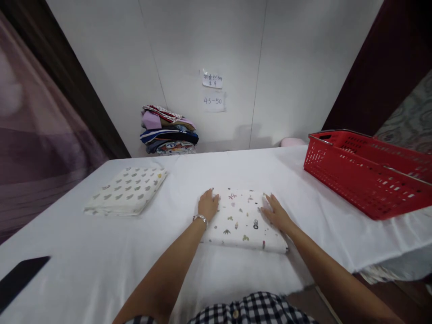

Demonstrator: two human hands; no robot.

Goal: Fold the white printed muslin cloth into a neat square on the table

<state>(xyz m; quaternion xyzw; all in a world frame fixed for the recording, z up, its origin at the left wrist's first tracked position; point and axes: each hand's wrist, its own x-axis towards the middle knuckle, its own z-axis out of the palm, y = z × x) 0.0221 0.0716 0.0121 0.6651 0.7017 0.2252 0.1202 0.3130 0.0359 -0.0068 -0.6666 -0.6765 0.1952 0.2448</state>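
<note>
A folded white cloth (239,218) with small plant and shell-like prints lies flat on the white-covered table in front of me. My left hand (208,204) rests on its left edge, fingers extended, a silvery bracelet on the wrist. On the right edge lies my right hand (277,214), its fingers spread across the fabric. Neither hand grips the cloth. Off to the left sits another folded white cloth (130,191), patterned with rows of grey shapes and a yellow one near its corner.
A red plastic basket (357,175) with metal handles stands at the right. Several folded fabrics (168,135) are stacked by the wall at the back. A dark flat object (22,279) lies at the left front of the white tablecloth (151,261). Paper notes (215,101) hang on the wall.
</note>
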